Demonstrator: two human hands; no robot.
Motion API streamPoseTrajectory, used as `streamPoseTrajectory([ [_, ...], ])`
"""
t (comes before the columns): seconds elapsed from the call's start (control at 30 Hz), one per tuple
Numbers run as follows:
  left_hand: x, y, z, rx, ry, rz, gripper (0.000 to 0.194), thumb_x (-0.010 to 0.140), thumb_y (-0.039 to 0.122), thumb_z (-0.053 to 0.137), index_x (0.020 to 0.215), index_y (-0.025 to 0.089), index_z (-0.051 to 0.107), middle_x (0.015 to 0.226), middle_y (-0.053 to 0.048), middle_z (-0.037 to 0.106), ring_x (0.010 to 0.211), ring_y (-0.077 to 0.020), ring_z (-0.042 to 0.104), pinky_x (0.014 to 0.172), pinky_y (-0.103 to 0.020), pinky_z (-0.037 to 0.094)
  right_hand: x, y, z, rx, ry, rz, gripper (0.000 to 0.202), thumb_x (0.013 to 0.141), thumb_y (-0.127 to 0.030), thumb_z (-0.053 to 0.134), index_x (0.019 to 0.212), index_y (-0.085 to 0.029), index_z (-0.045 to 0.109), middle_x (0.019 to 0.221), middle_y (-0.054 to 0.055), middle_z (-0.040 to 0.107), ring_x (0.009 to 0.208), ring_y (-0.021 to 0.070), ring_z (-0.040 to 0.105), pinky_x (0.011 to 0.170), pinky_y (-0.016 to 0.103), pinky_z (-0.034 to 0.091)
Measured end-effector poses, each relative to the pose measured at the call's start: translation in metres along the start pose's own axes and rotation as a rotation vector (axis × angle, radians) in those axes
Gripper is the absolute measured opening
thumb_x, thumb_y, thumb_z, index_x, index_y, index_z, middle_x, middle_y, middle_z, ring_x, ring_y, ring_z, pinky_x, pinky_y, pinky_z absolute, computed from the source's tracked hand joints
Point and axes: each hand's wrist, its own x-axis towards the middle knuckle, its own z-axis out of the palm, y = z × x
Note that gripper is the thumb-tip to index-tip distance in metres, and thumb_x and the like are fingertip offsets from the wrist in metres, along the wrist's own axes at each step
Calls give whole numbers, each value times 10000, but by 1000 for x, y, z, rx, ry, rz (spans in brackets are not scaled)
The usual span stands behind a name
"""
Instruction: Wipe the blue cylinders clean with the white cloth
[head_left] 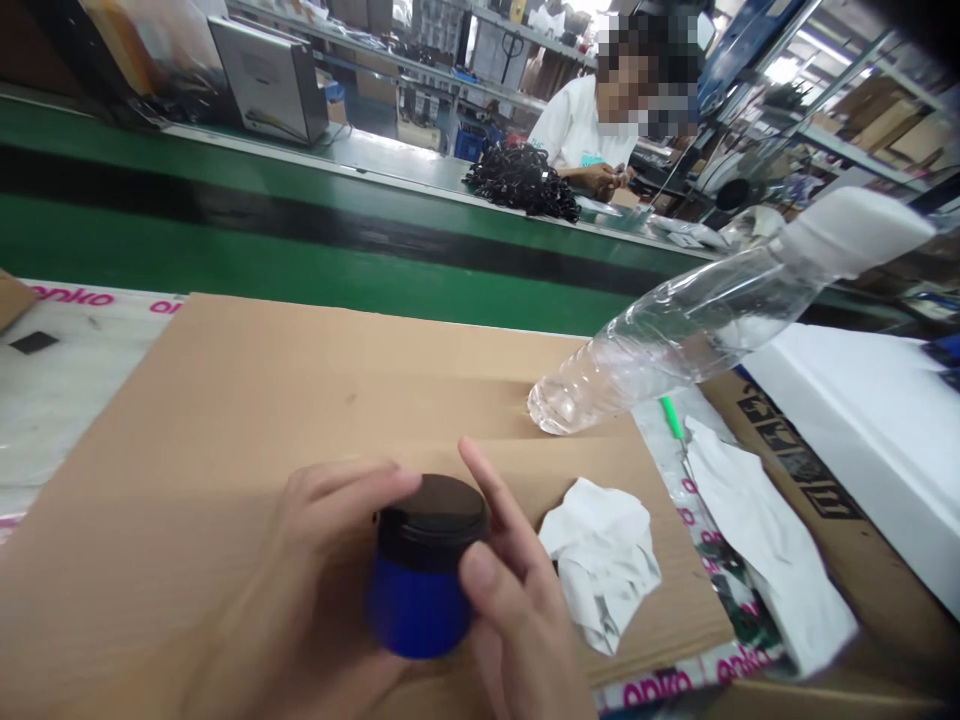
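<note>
On my feed, left hand grips the blue jar, fingers on its black lid, over the cardboard; right hand loosely spread at its right side, thumb close. Jar could slip if left fingers slide; a wide rightward swing could knock the bottle.

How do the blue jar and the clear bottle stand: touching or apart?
Apart: in the head view, cardboard shows between the blue jar and the base of the clear bottle.
</note>
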Motion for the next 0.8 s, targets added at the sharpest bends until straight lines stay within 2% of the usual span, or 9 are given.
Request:
streamPoseTrajectory([
  [0.13,6,-3,-3,-182,-204,-62,592,972,461,866,1519,488,641,1469,-3,766,1311,-287,774,1179,-385,650,6,5,-2,244,-137,82,422,873,-558,928,1248,-369,893,1402,-2,839,1384,282,774,1299,437,517],
  [0.23,7,-1,-7,-256,-225,-79,720,847,441,966,1502,482,672,1472,-10,792,1349,-363,771,1207,-501,646,11,17,-11,146,-250,-36,388,988,-613,792,1299,-392,862,1438,-4,804,1394,276,764,1243,437,570],
  [0.37,9,2,-9,-228,-239,-102,635,872,374,912,1463,437,688,1489,-9,792,1359,-367,773,1207,-512,647,20,12,-27,-234,-91,-333,347,1074,-539,748,1386,-409,824,1384,8,850,1279,230,830,1034,329,701],
  [0.47,13,3,-12,-134,-243,-81,653,925,234,788,1486,519,612,1474,79,780,1316,-254,792,1175,-350,646,22,-10,-39,-416,47,-557,95,1039,-433,848,1094,-365,885,1090,-49,907,992,106,864,899,160,665],
  [0.53,16,3,-13,-13,-253,-36,683,910,199,738,1488,517,562,1435,85,774,1274,-218,799,1113,-267,653,20,-22,-44,-449,81,-613,498,1090,-575,739,705,-265,792,749,-40,819,727,81,790,732,142,621],
  [0.6,19,3,-15,88,-275,16,679,873,195,721,1463,479,541,1369,69,777,1203,-207,815,1018,-215,668,17,-25,-46,-500,72,-601,808,1128,-743,511,516,-234,647,561,-12,691,574,98,701,620,193,575],
  [0.67,21,3,-16,125,-291,17,647,865,189,699,1435,458,552,1304,66,778,1152,-189,820,962,-189,663,14,-18,-45,-553,68,-594,766,1064,-846,520,664,-247,779,682,12,763,643,134,732,645,234,590],
  [0.73,22,2,-17,129,-305,3,610,899,226,715,1447,450,565,1282,61,773,1140,-177,812,965,-185,648,11,-6,-40,-569,18,-577,576,871,-824,836,1145,-320,880,1024,22,873,881,190,817,783,261,652],
  [0.8,21,2,-16,117,-274,-3,529,959,337,748,1451,434,582,1265,44,768,1123,-181,801,983,-201,641,9,3,-33,-540,-67,-475,827,721,-661,1038,1454,-399,760,1296,24,864,1093,236,835,899,279,678],
])
